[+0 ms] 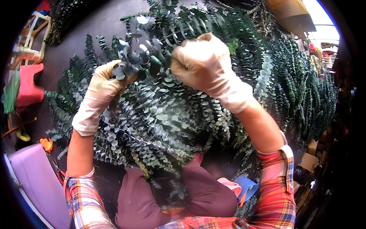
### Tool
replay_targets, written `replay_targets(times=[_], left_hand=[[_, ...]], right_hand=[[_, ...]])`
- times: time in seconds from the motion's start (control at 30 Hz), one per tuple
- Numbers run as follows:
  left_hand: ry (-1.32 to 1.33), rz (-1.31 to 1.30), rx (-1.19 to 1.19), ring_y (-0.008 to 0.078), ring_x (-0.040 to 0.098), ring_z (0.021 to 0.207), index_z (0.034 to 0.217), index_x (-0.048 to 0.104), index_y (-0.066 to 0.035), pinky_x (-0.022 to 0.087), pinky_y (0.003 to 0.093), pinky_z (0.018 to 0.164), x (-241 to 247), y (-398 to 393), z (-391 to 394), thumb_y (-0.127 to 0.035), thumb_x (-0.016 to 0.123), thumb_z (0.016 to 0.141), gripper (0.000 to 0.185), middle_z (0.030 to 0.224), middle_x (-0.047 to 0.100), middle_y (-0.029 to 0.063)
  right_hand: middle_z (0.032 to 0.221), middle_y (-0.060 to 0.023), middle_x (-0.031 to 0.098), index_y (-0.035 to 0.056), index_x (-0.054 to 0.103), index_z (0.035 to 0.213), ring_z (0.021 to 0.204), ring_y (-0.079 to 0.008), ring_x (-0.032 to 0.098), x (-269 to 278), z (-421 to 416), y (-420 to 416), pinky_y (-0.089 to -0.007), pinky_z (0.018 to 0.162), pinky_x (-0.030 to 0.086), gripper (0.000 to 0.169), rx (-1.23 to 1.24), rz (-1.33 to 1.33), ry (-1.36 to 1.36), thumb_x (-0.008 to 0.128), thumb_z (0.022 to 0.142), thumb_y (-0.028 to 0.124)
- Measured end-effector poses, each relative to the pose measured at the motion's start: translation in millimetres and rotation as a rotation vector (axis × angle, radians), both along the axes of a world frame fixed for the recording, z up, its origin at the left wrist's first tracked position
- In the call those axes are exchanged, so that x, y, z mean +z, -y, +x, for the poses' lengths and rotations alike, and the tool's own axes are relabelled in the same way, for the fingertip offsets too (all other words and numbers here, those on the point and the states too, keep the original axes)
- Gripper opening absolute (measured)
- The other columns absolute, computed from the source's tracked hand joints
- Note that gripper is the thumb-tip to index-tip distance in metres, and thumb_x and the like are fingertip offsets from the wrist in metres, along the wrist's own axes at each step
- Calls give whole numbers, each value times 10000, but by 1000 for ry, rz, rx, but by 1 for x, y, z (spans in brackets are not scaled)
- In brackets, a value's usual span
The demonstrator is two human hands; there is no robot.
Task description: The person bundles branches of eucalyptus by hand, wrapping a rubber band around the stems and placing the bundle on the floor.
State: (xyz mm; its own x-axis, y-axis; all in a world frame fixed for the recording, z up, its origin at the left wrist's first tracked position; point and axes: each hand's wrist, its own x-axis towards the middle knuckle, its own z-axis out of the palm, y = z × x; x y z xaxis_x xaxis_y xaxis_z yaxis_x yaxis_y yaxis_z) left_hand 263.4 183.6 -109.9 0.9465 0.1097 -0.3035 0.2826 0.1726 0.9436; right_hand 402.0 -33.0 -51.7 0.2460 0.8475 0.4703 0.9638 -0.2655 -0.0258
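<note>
Both hands wear pale, thin gloves. My left hand [107, 83] grips a eucalyptus sprig [130, 61] with broad grey-green leaves, its thumb and fingers pinched around the lower end. Level with it on the right, my right hand [203, 64] is curled into a fist and slightly blurred. Leaves of the sprig run up to its fingers, which close on that side; the grip itself is hidden behind the knuckles. Beneath both hands spreads a large heap of eucalyptus branches [160, 114] with small round leaves, reaching down to my knees.
More eucalyptus [303, 91] is piled along the right. A red plastic stool [30, 84] and a pale frame [34, 37] stand at left, above a purple padded seat [40, 183] and red-handled pruning shears [58, 171]. Blue [247, 187] and pink containers [228, 184] sit beside my right knee.
</note>
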Motion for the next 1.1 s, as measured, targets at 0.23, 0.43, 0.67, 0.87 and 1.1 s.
replay_targets(times=[0.23,0.43,0.67,0.87,1.1], left_hand=[[-169,175,303,42,494,544,1004,694,-85,373,196,477,-33,-32,-23,-177,748,833,202,737,651,-18],[4,79,771,-24,436,649,1279,605,-119,307,121,499,-5,-78,-34,-250,618,945,359,1217,649,-21],[310,-402,387,15,361,567,1273,513,-5,276,150,438,77,-130,-58,-174,476,1014,312,824,498,10],[422,-363,661,25,370,550,1269,515,19,285,156,439,115,-39,-12,-142,472,1008,309,899,570,42],[245,-666,660,34,484,692,1323,520,-23,404,157,533,6,46,-22,-124,554,973,365,1249,603,120]], right_hand=[[682,-37,673,35,686,715,571,-48,536,26,17,-1,-209,559,417,195,-373,1134,-1097,569,871,39],[739,-34,677,40,720,915,619,-70,570,-39,-76,59,-237,586,467,206,-585,195,-1549,537,859,115],[1011,-138,696,82,695,1058,921,-291,666,-83,-206,198,-376,843,522,305,-420,-729,-1400,543,829,214],[925,-66,702,48,707,1016,787,-130,647,-52,-132,173,-264,719,524,206,-726,62,-1222,580,931,186],[946,-211,678,-5,663,979,887,-355,660,-102,41,109,-411,812,514,217,-696,85,-506,483,891,77]])
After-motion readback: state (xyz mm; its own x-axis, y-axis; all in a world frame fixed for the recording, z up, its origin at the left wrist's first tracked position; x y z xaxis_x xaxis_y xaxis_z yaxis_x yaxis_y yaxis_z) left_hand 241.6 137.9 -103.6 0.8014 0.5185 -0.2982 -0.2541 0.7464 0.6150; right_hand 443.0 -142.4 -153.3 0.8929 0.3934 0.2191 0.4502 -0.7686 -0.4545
